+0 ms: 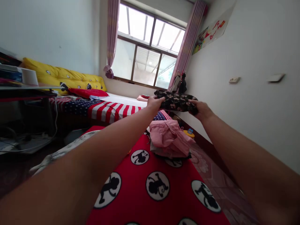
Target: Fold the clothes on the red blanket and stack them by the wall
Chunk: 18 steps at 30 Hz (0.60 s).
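Observation:
Both arms reach forward, holding up a folded black garment (177,101) with a small pink flower print. My left hand (154,102) grips its left end, thumb on top. At its right end my right hand (202,109) is closed on the cloth. Below and apart from it, a pile of pink clothes (167,134) lies on a red cover (150,170) with white circles and black monkey figures. Some grey and black cloth shows under the pink. Which kind of garment the flowered one is, I cannot tell.
A bed (114,111) with a striped, starred edge stands beyond, holding a red pillow (90,92) and a small folded pile (143,97). At left is a desk (30,89) with a hanging cable. Right of the red cover are a yellow stool-like object (189,134) and the wall (255,109).

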Available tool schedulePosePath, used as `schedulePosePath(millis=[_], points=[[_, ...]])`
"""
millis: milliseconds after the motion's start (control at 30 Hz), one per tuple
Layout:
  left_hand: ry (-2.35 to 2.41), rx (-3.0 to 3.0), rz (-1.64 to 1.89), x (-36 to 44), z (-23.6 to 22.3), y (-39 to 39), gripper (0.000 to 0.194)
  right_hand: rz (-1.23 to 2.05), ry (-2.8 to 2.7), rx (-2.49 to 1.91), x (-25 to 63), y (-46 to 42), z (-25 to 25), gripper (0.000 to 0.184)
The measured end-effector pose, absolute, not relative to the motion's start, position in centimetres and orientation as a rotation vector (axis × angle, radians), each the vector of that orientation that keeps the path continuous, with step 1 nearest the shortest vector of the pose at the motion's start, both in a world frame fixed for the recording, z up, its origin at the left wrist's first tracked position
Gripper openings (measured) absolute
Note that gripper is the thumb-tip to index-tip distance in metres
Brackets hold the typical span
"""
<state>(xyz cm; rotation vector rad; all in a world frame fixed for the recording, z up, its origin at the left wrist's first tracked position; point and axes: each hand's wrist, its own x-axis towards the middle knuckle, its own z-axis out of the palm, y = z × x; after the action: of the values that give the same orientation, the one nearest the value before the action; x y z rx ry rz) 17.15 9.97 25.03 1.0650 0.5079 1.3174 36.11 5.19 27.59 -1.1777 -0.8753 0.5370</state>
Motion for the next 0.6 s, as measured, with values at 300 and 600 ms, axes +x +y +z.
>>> schedulePosePath(millis=[300, 600], points=[[0.778, 0.858, 1.109, 19.9, 5.8, 9.7, 0.041, 0.408, -0.695, -1.525, 41.5, 4.8, 7.7, 0.022], [0.891, 1.276, 1.027, 9.1, 0.4, -0.2, 0.038, -0.126, -1.118, -1.477, 36.0, -1.7, 7.5, 0.031]])
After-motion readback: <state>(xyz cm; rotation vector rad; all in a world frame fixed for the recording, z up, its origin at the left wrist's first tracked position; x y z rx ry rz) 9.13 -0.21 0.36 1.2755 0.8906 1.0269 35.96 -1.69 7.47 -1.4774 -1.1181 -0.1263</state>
